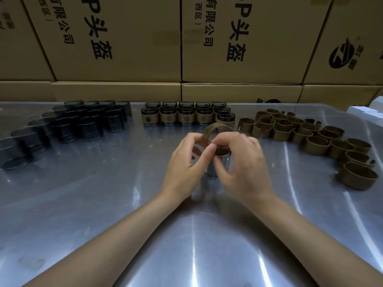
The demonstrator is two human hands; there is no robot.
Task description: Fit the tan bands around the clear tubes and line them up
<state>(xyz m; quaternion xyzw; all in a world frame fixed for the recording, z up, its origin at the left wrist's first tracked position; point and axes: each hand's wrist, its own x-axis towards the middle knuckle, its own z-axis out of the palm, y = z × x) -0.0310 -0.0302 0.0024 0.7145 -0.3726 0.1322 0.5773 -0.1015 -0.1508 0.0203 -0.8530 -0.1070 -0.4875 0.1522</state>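
Observation:
A clear tube [215, 165] stands upright on the steel table [103, 204] at the centre. A tan band [217, 127] is held tilted over its top rim, partly open behind my fingers. My left hand [186, 162] pinches the band's left end with thumb and forefinger. My right hand [242, 162] pinches the band's right side, its fingers curled over the tube's mouth. Bare clear tubes [68, 125] stand in rows at the left. Banded tubes [186, 116] stand in rows at the back centre. Loose tan bands [306, 135] lie in a long cluster at the right.
Stacked cardboard boxes [186, 44] with black printing wall off the far edge of the table. A white box corner [366, 111] shows at the far right. My forearms reach in from the near edge.

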